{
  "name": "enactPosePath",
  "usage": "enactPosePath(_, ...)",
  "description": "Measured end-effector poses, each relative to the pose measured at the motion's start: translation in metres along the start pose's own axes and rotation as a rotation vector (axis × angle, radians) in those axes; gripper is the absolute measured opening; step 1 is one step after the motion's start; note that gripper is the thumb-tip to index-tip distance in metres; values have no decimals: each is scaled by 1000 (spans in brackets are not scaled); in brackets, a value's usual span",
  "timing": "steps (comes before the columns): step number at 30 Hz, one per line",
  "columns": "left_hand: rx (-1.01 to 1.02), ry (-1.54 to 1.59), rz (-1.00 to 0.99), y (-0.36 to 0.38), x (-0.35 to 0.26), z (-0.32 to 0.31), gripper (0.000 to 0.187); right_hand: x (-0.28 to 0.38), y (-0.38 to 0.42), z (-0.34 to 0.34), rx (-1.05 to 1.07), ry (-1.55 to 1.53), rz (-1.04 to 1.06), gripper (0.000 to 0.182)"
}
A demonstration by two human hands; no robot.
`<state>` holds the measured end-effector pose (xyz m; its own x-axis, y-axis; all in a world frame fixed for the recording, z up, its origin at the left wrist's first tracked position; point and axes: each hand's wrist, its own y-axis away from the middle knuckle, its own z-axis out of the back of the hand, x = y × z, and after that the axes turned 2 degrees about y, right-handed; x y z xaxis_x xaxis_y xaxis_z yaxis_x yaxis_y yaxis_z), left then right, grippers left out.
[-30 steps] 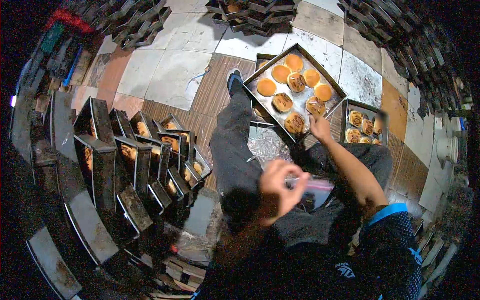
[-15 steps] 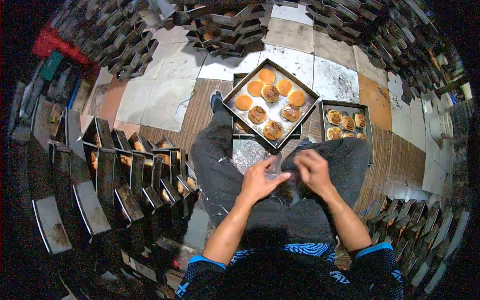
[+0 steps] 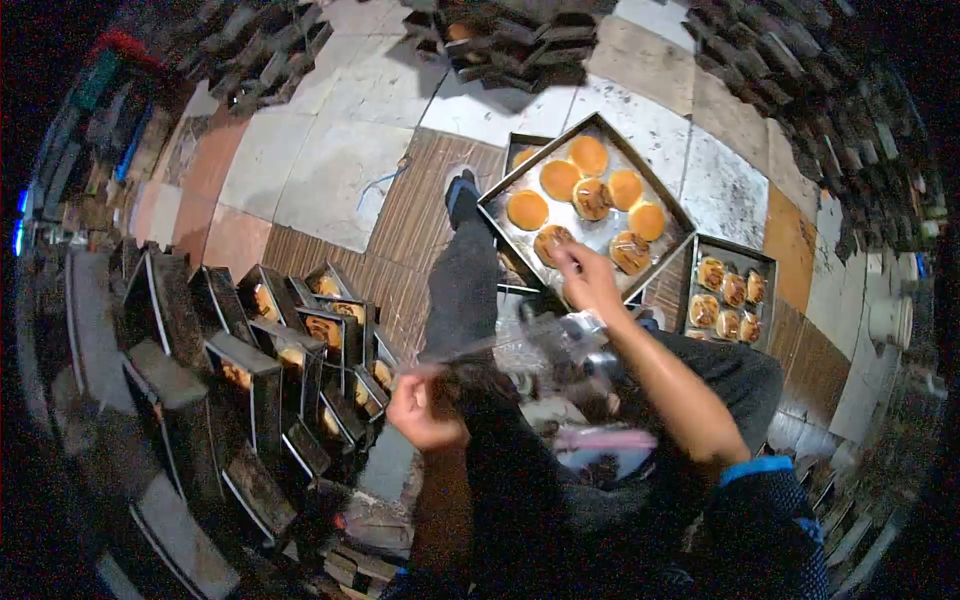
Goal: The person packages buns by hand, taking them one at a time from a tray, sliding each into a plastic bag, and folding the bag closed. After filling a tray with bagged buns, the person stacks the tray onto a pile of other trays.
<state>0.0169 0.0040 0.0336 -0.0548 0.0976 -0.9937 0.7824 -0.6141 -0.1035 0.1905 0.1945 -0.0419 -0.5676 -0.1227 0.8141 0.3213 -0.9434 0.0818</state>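
Note:
My left hand (image 3: pixel 425 410) is closed at the edge of some clear plastic (image 3: pixel 490 345), a bag or sheet, which stretches toward my right wrist and is blurred. My right hand (image 3: pixel 590 285) reaches over the front corner of a square metal tray (image 3: pixel 650 180). Its curled fingertips overlap a chocolate-streaked bun (image 3: pixel 551 240); whether they grip it cannot be made out. The tray's front bun is hidden behind this hand. Plain golden buns (image 3: pixel 557 180) and other streaked buns (image 3: pixel 630 252) lie in the tray. A pinkish plastic packet (image 3: pixel 605 440) lies on my lap.
A second tray of streaked buns (image 3: pixel 730 290) stands at the right. Another tray (image 3: pixel 522 145) is partly under the main one. Dark metal tins (image 3: pixel 335 335) holding bread crowd the left. Stacked tins (image 3: pixel 530 45) stand at the back. A white bucket (image 3: pixel 888 320) is far right.
My hands have moved apart: the right forward to the tray, the left down and leftward with the plastic. My view has turned, shifting the trays rightward.

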Motion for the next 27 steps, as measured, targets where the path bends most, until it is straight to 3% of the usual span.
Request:
enactPosePath(1,-137,21,252,-1,-10,-6,11,-55,-30,-35,146,287,258,42)
enactPosePath(2,-278,38,496,0,-19,-11,14,-72,-53,-63,115,695,434,46)
enactPosePath(3,-291,572,623,17,15,12,18,-91,-90,-81,532,772,150,50)
enactPosePath(4,-295,1114,712,32,49,34,24,-131,-117,-110,392,639,183,48)
enactPosePath(5,-276,1111,693,36,46,36,24,-145,-147,-126,270,568,307,45)
enactPosePath(6,-207,578,554,29,28,22,24,-172,-180,-144,232,578,429,42)
enactPosePath(7,-99,41,391,16,13,8,24,-169,-201,-150,338,579,301,42)
enactPosePath(10,-61,-190,288,2,-6,0,23,-170,-247,-162,632,765,143,55)
enactPosePath(11,-60,-219,285,-2,-10,-4,23,-158,-242,-154,643,767,145,55)
enactPosePath(13,-71,-240,291,-6,-14,-10,23,-139,-225,-130,827,878,370,51)
enactPosePath(14,-75,-224,283,-1,-12,-9,23,-159,-212,-121,767,789,445,59)
enactPosePath(16,-64,-45,194,9,12,3,22,-136,-175,-79,539,637,165,71)
enactPosePath(18,-52,82,125,12,24,8,22,-104,-135,-28,170,285,-44,65)
enactPosePath(20,-30,89,161,2,21,7,23,-52,-80,33,74,-655,-540,59)
enactPosePath(22,-77,151,340,-7,-6,-11,27,-9,-14,83,166,-1240,-559,63)
enactPosePath(24,-53,85,390,-5,-19,-25,22,49,53,113,274,-1133,-364,54)
enactPosePath(26,103,-135,325,6,-35,-30,23,57,101,126,426,-777,-348,46)
enactPosePath(27,200,-165,189,13,-22,-24,20,64,121,130,502,-793,-315,43)
